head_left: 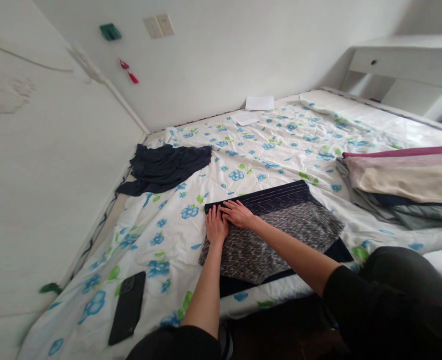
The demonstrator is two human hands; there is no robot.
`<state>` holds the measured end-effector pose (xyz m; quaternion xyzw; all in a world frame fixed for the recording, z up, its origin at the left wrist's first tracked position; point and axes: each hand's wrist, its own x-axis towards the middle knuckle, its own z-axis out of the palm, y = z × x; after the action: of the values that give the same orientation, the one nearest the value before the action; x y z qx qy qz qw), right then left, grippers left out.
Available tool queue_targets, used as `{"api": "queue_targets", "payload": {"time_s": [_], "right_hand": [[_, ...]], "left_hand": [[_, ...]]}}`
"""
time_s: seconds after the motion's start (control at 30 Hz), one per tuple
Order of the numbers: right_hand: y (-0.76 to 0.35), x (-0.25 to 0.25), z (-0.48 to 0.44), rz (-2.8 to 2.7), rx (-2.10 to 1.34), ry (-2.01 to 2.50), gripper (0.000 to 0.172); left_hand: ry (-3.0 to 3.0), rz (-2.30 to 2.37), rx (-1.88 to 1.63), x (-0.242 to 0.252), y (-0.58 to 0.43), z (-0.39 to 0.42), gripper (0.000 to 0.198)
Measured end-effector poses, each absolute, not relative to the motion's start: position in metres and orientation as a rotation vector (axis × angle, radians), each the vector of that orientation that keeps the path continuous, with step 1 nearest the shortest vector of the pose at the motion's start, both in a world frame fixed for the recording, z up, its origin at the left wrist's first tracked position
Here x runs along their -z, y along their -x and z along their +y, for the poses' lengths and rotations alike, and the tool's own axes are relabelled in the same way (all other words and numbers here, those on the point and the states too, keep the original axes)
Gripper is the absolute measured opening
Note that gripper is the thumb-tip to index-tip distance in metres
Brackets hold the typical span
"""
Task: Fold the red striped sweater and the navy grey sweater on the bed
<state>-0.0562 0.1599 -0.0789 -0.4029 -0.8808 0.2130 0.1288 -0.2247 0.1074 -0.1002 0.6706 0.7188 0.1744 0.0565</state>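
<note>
Near the middle of the floral quilt [269, 160], left hand [216, 225] and right hand [238, 214] lie flat, fingers extended and close together, touching the navy hem [258, 197] of a folded grey knit garment [266, 247].

My left hand [216, 225] and right hand [238, 214] lie on the grey-and-navy knit garment [258, 245]. Ahead, I can reach across the white quilt with blue flowers [243, 155] until the crumpled navy cloth [164, 167] stands in my way on the left. Further right, the stack of folded fabrics [401, 185] blocks me. Near my left hand, the black rectangular phone [127, 307] lies in the path, before the white wall panel [55, 175].
</note>
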Motion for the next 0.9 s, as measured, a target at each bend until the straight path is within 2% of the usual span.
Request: {"api": "queue_targets", "payload": {"time_s": [0.13,0.3,0.5,0.63,0.77,0.9], "right_hand": [[0.051,0.087,0.172,-2.591,-0.632,1.174,0.06],[-0.008,0.09,0.175,-2.613,-0.627,1.205,0.065],[-0.14,0.089,0.183,-2.609,-0.694,1.331,0.068],[-0.246,0.094,0.183,-2.542,-0.727,1.486,0.064],[-0.324,0.105,0.179,-2.346,-0.746,1.641,0.07],[-0.346,0.115,0.194,-2.088,-0.837,1.683,0.059]], "left_hand": [[-2.02,2.182,-0.553,0.1,0.223,0.107,0.066],[-1.995,2.186,-0.577,0.093,0.218,0.108,0.067],[-2.005,2.201,-0.624,0.092,0.217,0.11,0.066],[-1.99,2.204,-0.59,0.091,0.216,0.113,0.067],[-2.022,2.232,-0.575,0.091,0.215,0.115,0.066],[-2.054,2.282,-0.591,0.092,0.215,0.116,0.064]]}}
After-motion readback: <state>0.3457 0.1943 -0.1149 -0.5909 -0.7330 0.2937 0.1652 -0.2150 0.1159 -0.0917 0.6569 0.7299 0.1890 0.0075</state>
